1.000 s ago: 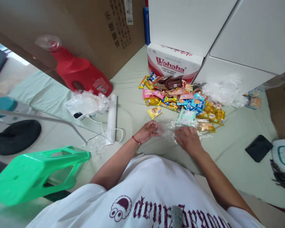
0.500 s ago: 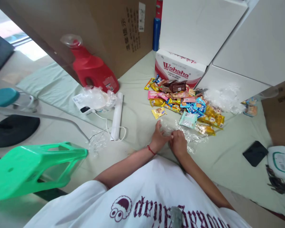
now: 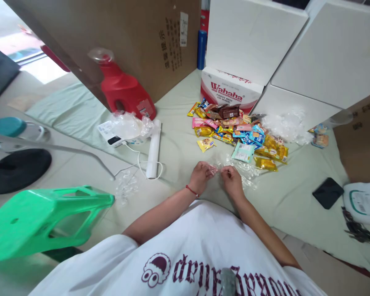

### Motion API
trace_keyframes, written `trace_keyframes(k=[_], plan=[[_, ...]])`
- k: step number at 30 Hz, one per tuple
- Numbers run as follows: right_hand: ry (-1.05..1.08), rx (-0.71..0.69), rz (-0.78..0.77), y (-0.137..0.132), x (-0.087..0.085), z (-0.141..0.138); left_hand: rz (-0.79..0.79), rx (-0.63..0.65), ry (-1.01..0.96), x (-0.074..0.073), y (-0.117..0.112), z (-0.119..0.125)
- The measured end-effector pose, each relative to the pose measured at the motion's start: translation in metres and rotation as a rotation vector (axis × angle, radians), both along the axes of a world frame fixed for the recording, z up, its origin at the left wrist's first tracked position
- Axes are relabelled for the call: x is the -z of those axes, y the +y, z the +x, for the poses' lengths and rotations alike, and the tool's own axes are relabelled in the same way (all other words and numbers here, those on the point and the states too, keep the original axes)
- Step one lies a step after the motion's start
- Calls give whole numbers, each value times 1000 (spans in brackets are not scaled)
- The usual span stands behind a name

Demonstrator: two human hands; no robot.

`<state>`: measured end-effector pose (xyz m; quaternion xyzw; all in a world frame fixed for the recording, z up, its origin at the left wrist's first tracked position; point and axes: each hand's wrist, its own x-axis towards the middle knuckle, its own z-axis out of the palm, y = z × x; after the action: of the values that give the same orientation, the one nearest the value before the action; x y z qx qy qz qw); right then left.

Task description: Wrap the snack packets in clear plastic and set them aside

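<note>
My left hand [image 3: 199,177], with a red cord on its wrist, is closed on a crinkled edge of a clear plastic bag [image 3: 248,173]. Fingers of my right hand [image 3: 232,181] are curled in a pinch on the same thin plastic, a short gap away. The bag spreads out beyond my right hand on the pale green sheet. Just past the hands lie a small yellow cookie packet [image 3: 206,144] and a mint-green packet [image 3: 243,152]. Behind them is a heap of wrapped snacks [image 3: 231,123] in brown, pink, blue and yellow.
A Wahaba-style red and white carton [image 3: 231,88] stands behind the snacks, beside white panels [image 3: 253,37]. At left are a red jug [image 3: 126,92], a white power strip [image 3: 154,150] with a cable, and a green stool [image 3: 49,218]. A black phone [image 3: 328,193] lies at right.
My hands have drawn slightly apart. The left fingers, one raised before, are now curled in with plastic bunched at their tips. The view has shifted a little.
</note>
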<state>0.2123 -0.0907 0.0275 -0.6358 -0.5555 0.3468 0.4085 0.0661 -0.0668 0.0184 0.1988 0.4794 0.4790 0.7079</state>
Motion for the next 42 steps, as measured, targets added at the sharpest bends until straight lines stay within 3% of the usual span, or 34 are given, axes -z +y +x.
trace_keyframes(k=[5, 9, 12, 14, 17, 20, 22, 24, 28, 30, 32, 34, 36, 39, 42], plan=[[502, 38, -239, -17, -37, -3, -24, -132, 122, -7, 8, -12], [600, 61, -274, -18, -60, 30, 58, -115, 261, -9, 19, -37], [492, 45, -276, 1, -56, 70, 218, 40, 549, -4, 37, -53], [305, 50, -288, 19, -45, 96, 300, 115, 711, 0, 53, -58], [15, 103, -276, 43, -32, 126, 353, 109, 800, 4, 73, -57], [-201, 201, -138, 47, -37, 138, 404, 81, 860, 6, 80, -50], [-397, 251, 46, 36, -47, 132, 418, 66, 878, 8, 78, -46], [-494, 172, 134, 22, -53, 115, 410, 57, 882, 11, 75, -45], [-382, -120, -110, 5, -40, 61, 333, 73, 853, 18, 73, -48], [-316, -170, -235, 4, -25, 38, 288, 86, 836, 20, 75, -50], [-211, -187, -263, 2, -13, 21, 245, 86, 828, 21, 77, -51], [-140, -198, -142, -6, -9, 8, 198, 79, 819, 20, 78, -51], [-222, -270, 66, -20, -11, -2, 146, 71, 800, 19, 79, -49], [-561, -565, 327, -40, -16, -18, 74, 63, 756, 13, 84, -46], [-813, -872, 406, -50, -13, -34, 36, 75, 721, 0, 93, -46]])
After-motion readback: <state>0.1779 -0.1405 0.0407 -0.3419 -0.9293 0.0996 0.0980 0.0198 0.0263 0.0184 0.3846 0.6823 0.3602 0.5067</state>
